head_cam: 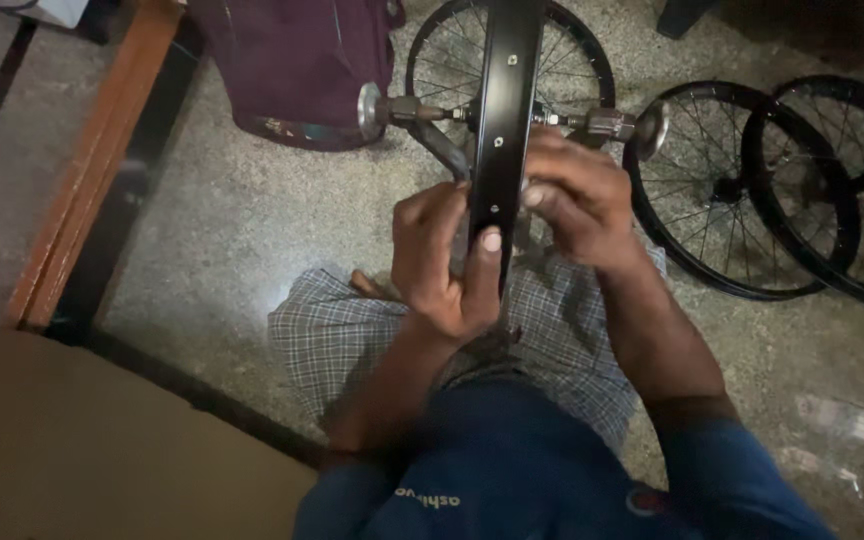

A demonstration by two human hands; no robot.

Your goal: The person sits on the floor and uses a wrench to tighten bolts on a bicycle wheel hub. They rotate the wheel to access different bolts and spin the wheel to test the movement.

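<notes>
— While the black wheel rim (504, 110) stands edge-on above the lap, what grips it?
— The left hand (447, 265) and right hand (577, 195), closed on either side.
— Beside the rim?
— Two spoked wheels (752, 190) on the floor.

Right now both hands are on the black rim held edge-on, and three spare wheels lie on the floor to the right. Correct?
Not quite. The head view shows two spare wheels lying on the floor to the right, not three. The rest holds: the left hand and right hand are both on the black rim, held edge-on.
</notes>
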